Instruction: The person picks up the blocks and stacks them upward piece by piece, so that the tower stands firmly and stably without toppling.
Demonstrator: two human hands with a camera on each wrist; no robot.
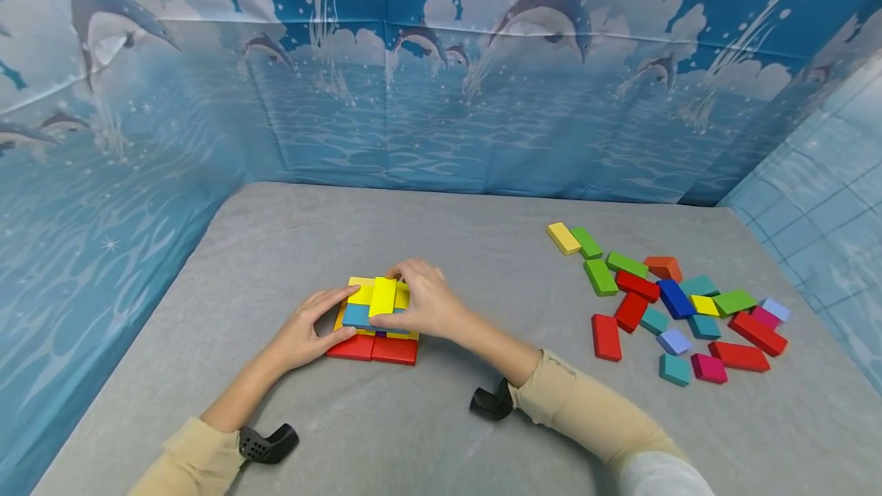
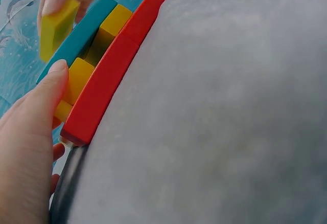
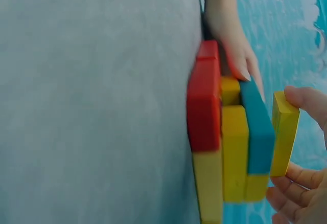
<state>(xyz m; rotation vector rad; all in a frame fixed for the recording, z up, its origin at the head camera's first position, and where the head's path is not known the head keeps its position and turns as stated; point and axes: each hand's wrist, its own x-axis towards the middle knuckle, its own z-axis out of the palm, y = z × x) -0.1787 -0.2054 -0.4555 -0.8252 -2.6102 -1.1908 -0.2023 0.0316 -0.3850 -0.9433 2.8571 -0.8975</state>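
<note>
A low stack of wooden blocks stands on the grey cloth: red blocks (image 1: 394, 352) at its near base, yellow blocks (image 3: 234, 152) above and a blue block (image 2: 82, 37) across the near upper side. My right hand (image 1: 432, 303) pinches a yellow block (image 1: 382, 296) between thumb and fingers, over the stack's top. In the right wrist view a narrow gap shows between that block and the blue one. My left hand (image 1: 306, 331) rests against the stack's left side, thumb at the blue block's near left end and extended fingers along the left and far side, partly hidden.
Loose blocks lie scattered at the right: a yellow block (image 1: 563, 238), green blocks (image 1: 601, 278), red blocks (image 1: 606, 337), a dark blue block (image 1: 675, 298), and teal, pink and lilac ones. A dolphin-printed curtain (image 1: 441, 121) hangs behind the grey cloth (image 1: 475, 236).
</note>
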